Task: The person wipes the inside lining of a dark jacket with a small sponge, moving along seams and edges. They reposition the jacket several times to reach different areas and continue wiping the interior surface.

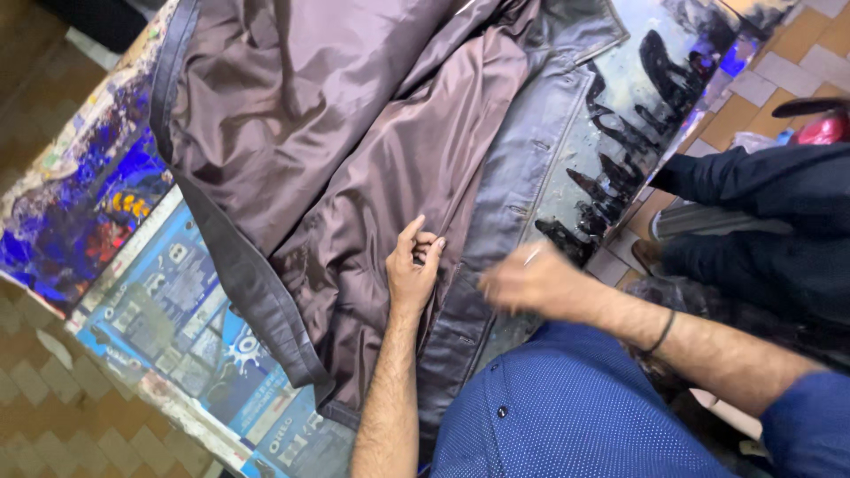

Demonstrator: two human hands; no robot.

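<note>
Head view, looking straight down: the worktop (106, 265) fills most of the frame, its surface covered in paint-smeared printed sheets, blue, red and white, with thick black daubs on the pale far side. Spread flat across it lies the brown leather jacket (522, 177), opened inside out so that the glossy satin lining (336, 133) faces up; laid out this way the inner seams are within my reach. The lining is smooth and shiny, creased in long soft folds, while the leather front strip is duller and stiffer, with a row of stitched buttonholes running down it.

Beyond the worktop's right edge another person's dark trouser leg (761, 221) shows over a floor of small tan tiles (797, 53).

My left hand (413, 265) rests on the lining just beside the leather edge, fingers curled in a closed grip that pinches a small fold of the satin, as if to keep the cloth taut at that spot. My right hand (531, 281) hovers just above the leather strip, near the left one; it is blurred, the fingers drawn together around something thin and pale (532, 257) that I cannot make out, so I cannot tell for sure how that grip stands. A thin dark band (662, 333) circles my right wrist.
</note>
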